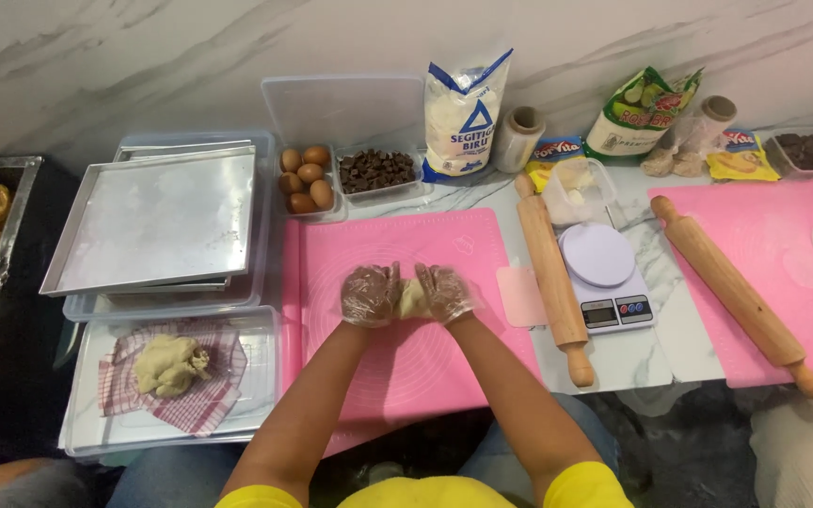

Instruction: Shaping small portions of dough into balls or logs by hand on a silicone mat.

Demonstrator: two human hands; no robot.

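Observation:
Both my hands wear thin clear plastic gloves and meet over the middle of a pink silicone mat point(397, 367). My left hand point(369, 294) and my right hand point(444, 293) press from either side on a small pale piece of dough point(413, 297) held between them, just above the mat. A larger lump of dough point(171, 365) lies on a red checked cloth in a clear tray point(82, 414) at my left.
Stacked metal baking trays point(157, 221) sit at back left; eggs point(305, 177) and chocolate chunks point(376, 170) in tubs behind the mat. A rolling pin point(551, 273), small pink scraper point(522, 295) and digital scale point(604, 273) lie right. A second pink mat point(764, 245) holds another rolling pin point(734, 293).

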